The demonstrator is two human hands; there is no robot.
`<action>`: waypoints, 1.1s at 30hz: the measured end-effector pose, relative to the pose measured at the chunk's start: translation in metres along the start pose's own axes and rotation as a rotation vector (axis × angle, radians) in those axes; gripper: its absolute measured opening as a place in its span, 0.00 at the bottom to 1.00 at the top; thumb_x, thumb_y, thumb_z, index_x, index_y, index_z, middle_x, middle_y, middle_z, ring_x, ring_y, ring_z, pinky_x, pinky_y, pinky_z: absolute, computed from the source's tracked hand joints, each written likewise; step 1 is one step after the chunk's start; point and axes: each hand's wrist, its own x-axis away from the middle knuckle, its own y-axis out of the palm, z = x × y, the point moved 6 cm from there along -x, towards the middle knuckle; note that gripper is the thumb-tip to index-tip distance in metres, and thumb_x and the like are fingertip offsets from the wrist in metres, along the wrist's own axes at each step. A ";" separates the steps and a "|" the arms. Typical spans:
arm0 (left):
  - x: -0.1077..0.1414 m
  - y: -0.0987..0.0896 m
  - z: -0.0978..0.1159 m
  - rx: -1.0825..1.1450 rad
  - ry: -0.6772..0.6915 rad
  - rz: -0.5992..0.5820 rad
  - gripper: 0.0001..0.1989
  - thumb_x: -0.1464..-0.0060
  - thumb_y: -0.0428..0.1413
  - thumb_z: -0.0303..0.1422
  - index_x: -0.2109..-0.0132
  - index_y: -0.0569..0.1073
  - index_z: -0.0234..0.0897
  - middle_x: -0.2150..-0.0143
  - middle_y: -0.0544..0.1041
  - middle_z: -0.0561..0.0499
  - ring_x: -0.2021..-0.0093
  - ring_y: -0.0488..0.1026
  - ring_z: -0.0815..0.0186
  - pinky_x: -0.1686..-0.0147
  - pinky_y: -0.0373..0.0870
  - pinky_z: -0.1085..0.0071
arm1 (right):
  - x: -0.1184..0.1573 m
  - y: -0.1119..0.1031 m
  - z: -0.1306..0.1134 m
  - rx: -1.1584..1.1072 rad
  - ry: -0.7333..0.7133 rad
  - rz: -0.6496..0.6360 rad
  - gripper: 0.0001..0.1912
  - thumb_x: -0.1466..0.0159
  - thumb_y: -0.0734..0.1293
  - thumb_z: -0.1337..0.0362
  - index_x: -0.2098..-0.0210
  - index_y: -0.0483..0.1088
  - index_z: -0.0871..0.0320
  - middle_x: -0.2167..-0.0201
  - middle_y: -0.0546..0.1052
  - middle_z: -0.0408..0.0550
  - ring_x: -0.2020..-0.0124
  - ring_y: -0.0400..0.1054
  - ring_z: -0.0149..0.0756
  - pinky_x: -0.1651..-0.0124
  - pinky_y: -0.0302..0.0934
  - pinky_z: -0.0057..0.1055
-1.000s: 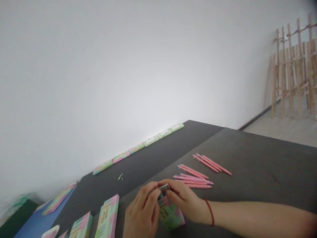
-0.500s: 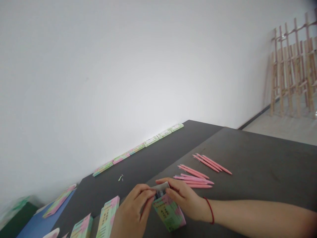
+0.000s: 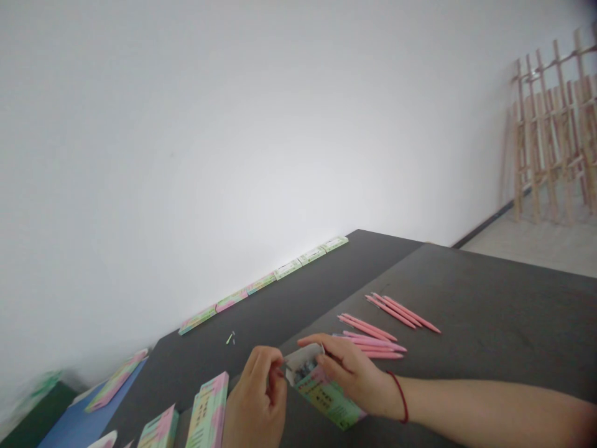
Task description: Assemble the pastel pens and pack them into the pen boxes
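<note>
My right hand (image 3: 357,376), with a red cord on its wrist, grips a green and pink printed carton (image 3: 329,398) from its right side. The carton is tilted, its open end towards the upper left, with a pale inner flap raised and dark tips showing inside. My left hand (image 3: 257,395) is closed, thumb and fingertips pinched at the left edge of the open end, seemingly on a small side flap. Just beyond my right hand lie pink pens (image 3: 373,342), partly hidden by it. More pink pens (image 3: 403,312) are spread further back on the dark table.
Similar cartons (image 3: 208,410) lie left of my left hand. A row of cartons (image 3: 261,284) runs along the wall edge of the dark table (image 3: 489,311). Small scraps (image 3: 230,338) lie near the middle. A blue surface (image 3: 77,423) is at left, wooden racks (image 3: 550,137) at far right.
My left fingers have moved off the top flap to the carton's left edge. The carton's mouth shows wider, and the carton has tilted more, its lower end swinging right.
</note>
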 end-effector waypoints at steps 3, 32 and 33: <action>0.000 0.010 -0.001 0.306 -0.093 -0.155 0.13 0.46 0.49 0.34 0.52 0.66 0.40 0.60 0.76 0.48 0.64 0.75 0.62 0.72 0.70 0.71 | 0.004 -0.002 0.002 -0.079 -0.037 0.048 0.16 0.32 0.55 0.64 0.48 0.66 0.58 0.54 0.74 0.53 0.54 0.68 0.36 0.50 0.62 0.35; -0.002 0.027 -0.003 0.386 -0.149 -0.348 0.14 0.47 0.55 0.33 0.52 0.68 0.40 0.55 0.77 0.50 0.57 0.74 0.61 0.58 0.67 0.69 | 0.021 0.030 0.042 -0.264 0.151 -0.201 0.17 0.37 0.63 0.58 0.52 0.66 0.61 0.60 0.73 0.50 0.57 0.66 0.39 0.52 0.61 0.36; -0.003 0.028 -0.003 0.394 -0.138 -0.391 0.14 0.46 0.55 0.33 0.51 0.69 0.40 0.56 0.77 0.50 0.58 0.74 0.62 0.58 0.67 0.70 | 0.020 0.031 0.042 -0.303 0.144 -0.218 0.17 0.36 0.62 0.57 0.53 0.67 0.62 0.60 0.73 0.50 0.58 0.66 0.39 0.54 0.62 0.35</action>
